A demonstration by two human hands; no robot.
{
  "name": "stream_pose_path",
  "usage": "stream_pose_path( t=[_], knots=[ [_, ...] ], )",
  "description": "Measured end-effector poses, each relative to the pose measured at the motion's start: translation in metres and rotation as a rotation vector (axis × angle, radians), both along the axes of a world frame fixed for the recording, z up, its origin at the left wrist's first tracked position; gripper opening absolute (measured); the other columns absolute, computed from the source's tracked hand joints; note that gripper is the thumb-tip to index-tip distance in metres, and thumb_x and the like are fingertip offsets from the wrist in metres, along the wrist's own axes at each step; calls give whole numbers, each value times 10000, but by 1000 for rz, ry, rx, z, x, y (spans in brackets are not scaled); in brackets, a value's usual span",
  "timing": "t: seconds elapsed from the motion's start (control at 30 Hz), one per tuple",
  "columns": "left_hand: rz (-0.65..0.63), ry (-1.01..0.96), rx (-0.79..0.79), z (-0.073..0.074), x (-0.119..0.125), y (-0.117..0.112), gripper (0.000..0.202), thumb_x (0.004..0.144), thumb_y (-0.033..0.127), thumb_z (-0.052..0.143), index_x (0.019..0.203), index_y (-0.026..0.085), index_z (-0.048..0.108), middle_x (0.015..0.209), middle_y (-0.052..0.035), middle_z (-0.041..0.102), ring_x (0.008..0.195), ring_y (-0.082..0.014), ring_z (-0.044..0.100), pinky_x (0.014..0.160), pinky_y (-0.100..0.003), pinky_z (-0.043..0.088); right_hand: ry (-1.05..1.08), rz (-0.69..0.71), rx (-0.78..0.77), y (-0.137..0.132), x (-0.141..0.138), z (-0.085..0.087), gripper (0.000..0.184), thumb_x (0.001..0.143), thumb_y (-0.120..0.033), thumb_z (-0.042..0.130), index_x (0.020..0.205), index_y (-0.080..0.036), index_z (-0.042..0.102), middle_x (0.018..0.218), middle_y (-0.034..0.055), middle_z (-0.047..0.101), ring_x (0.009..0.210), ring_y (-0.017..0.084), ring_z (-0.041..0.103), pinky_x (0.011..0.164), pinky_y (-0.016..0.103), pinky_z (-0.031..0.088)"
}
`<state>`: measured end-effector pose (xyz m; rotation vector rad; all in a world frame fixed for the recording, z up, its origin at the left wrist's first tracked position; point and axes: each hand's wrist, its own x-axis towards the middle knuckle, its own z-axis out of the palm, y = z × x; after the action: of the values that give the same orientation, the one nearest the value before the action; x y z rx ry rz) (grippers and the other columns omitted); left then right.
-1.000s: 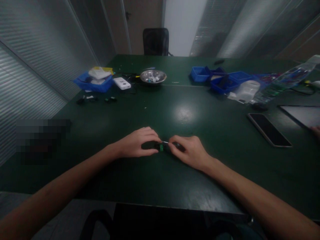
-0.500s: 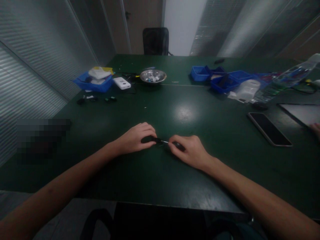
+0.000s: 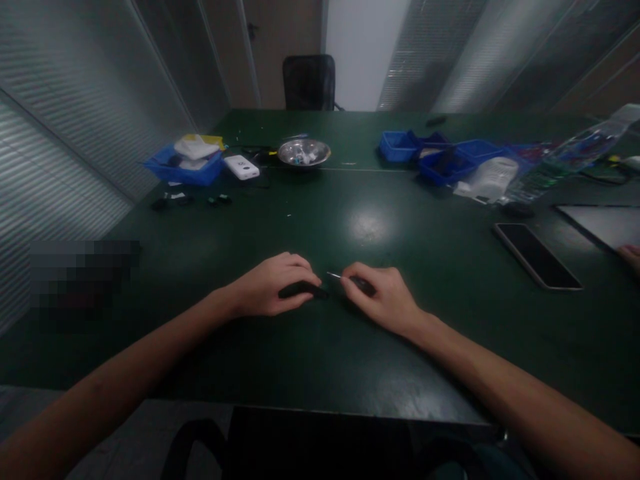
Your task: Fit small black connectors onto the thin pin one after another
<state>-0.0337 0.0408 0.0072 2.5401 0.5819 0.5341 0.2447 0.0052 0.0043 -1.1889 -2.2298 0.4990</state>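
Observation:
Both hands rest on the dark green table (image 3: 310, 360) near its front edge. My left hand (image 3: 273, 293) is closed round a small black part (image 3: 300, 289) that lies low on the surface. My right hand (image 3: 383, 300) pinches a thin tool with a dark handle and a silver tip (image 3: 336, 276). The tip points left, just above and right of the black part, with a small gap between them.
At the back left are a blue bin (image 3: 186, 165) of bags, a white device (image 3: 241, 167) and a steel bowl (image 3: 304, 153). Blue bins (image 3: 440, 157), a plastic bottle (image 3: 565, 163) and a phone (image 3: 537, 256) lie right. Another person's fingers (image 3: 631, 255) show at the right edge.
The green piece seen between my hands a second ago is out of sight. The tool tip has lifted off the black part and my left hand has shifted slightly down.

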Motion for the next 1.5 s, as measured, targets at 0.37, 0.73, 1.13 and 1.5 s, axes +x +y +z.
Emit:
stream_pose_path(
  t=[0.37,0.73,1.13,1.5],
  knots=[
    [183,147,143,-4,-27,27,352,965,256,581,1308,194,634,1258,-115,628,1138,-245,572,958,-403,454,-18,6,-21,-1,-1,2,255,986,-353,508,941,-180,689,670,-15,643,518,94,533,547,238,376],
    [999,401,273,-19,-148,88,423,961,450,514,1209,148,675,1224,-155,656,1172,-345,558,1002,-457,406,-28,32,-46,-3,4,1,270,998,-380,500,959,-187,685,670,-17,642,522,97,538,557,249,370],
    [1351,528,290,-22,-188,89,438,931,458,546,1209,153,694,1177,-163,671,1045,-345,563,928,-464,390,-26,28,-54,-6,4,3,273,1001,-385,497,976,-190,687,674,-19,642,531,97,548,563,250,372],
    [1445,478,278,-24,-212,87,406,924,392,590,1237,153,689,1194,-171,644,1062,-324,546,926,-435,422,-28,37,-70,-6,7,3,282,999,-390,495,980,-188,691,672,-12,648,522,99,535,556,257,368]
  ],
)
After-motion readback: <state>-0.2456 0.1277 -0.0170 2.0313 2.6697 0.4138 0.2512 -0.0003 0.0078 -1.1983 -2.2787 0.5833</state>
